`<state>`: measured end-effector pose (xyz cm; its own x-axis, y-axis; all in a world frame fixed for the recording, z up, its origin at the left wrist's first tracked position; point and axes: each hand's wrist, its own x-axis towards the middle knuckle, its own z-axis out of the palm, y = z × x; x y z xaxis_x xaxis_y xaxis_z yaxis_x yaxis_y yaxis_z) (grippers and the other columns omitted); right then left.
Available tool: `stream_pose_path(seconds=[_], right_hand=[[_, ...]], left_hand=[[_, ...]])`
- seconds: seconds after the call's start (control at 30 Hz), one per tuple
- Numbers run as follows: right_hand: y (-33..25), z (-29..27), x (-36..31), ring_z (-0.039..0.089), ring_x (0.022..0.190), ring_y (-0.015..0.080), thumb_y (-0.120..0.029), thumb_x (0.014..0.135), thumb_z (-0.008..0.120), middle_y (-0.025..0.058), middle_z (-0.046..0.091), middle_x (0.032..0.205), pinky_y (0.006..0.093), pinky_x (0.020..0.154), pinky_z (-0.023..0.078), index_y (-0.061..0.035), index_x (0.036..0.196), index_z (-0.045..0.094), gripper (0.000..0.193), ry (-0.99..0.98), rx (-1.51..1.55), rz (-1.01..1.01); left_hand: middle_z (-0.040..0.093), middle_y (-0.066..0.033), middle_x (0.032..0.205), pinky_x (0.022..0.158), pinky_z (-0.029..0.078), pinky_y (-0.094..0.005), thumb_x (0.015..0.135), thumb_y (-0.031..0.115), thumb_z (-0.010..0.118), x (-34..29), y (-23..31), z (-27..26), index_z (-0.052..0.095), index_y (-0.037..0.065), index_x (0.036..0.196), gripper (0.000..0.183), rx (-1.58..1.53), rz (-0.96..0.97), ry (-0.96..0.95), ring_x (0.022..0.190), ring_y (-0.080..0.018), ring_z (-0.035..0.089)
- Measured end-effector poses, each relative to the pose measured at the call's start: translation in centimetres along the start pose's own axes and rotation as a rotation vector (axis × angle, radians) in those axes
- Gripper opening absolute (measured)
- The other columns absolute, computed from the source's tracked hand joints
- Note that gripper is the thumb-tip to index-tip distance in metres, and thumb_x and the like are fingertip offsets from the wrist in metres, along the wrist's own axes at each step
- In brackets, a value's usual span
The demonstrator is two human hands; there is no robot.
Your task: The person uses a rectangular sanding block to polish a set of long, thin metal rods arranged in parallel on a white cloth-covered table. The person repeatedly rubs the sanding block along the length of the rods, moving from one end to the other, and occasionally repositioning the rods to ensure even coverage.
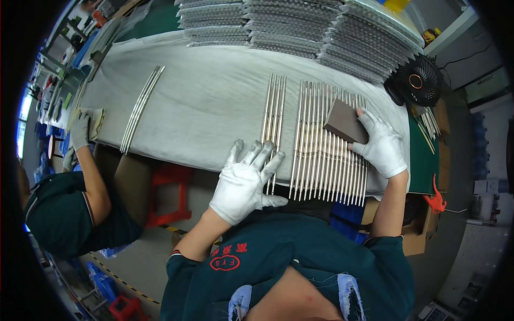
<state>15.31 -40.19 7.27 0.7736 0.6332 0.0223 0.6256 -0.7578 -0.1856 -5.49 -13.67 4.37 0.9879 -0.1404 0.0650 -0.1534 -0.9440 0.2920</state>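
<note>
A row of thin shiny metal rods (pixel 316 160) lies side by side on the white-covered table, pointing away from me. On top of them, toward their far right part, rests a grey-brown rectangular block (pixel 345 123), perhaps a sanding sponge. My right hand (pixel 384 147), in a white glove, grips the block's right side between thumb and fingers. To the left of the row lies a smaller group of several rods (pixel 274 101). Over the near part of that group my gloved left hand (pixel 239 184) is spread, fingertips on or just above the rods.
More rods (pixel 142 109) lie farther left on the white cloth (pixel 209 91). Stacks of clear bubble-textured packs (pixel 289 27) line the back. A black fan (pixel 415 80) stands at the back right corner. A co-worker (pixel 80 208) works at the left, near a red stool (pixel 170 195).
</note>
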Motion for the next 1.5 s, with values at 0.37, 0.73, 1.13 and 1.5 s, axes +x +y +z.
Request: stream_pose_path(seconds=[0.37,0.73,1.13,1.5], right_hand=[[0.2,0.7,0.0,0.055,0.127,0.0340,-0.036,0.068,0.084,0.0120,0.055,0.143,0.0465,0.108,0.042,-0.0064,0.144,0.052,0.087,0.107,-0.027,0.040],[4.0,3.6,2.7,0.057,0.127,0.0333,-0.030,0.078,0.084,0.0189,0.055,0.143,0.0389,0.107,0.045,-0.0053,0.147,0.047,0.082,0.607,0.299,0.024],[6.2,5.1,2.2,0.056,0.129,0.0304,-0.030,0.080,0.085,0.0169,0.054,0.144,0.0381,0.108,0.045,-0.0123,0.149,0.047,0.081,0.977,0.439,0.155],[7.4,5.0,2.0,0.054,0.132,0.0289,-0.032,0.080,0.085,0.0141,0.054,0.145,0.0376,0.110,0.044,-0.0118,0.152,0.042,0.086,1.087,0.389,0.144]], left_hand=[[0.048,-0.0209,0.147,0.116,0.026,-0.0609,0.066,0.067,0.073,-0.8,-1.0,0.0,0.039,0.013,0.151,0.106,0.010,-0.032,0.022,0.134,-0.0391,0.047],[0.049,-0.0198,0.147,0.118,0.024,-0.0592,0.068,0.073,0.067,1.2,1.4,0.6,0.043,0.009,0.149,0.106,-0.009,0.051,-0.008,0.137,-0.0381,0.046],[0.050,-0.0232,0.144,0.116,0.026,-0.0597,0.069,0.071,0.068,-0.5,0.0,-0.7,0.038,0.009,0.151,0.107,0.134,-0.041,0.027,0.134,-0.0410,0.047],[0.048,-0.0230,0.147,0.119,0.022,-0.0558,0.072,0.076,0.064,4.6,4.6,1.3,0.040,0.005,0.150,0.108,-0.017,0.184,-0.050,0.140,-0.0385,0.042]])
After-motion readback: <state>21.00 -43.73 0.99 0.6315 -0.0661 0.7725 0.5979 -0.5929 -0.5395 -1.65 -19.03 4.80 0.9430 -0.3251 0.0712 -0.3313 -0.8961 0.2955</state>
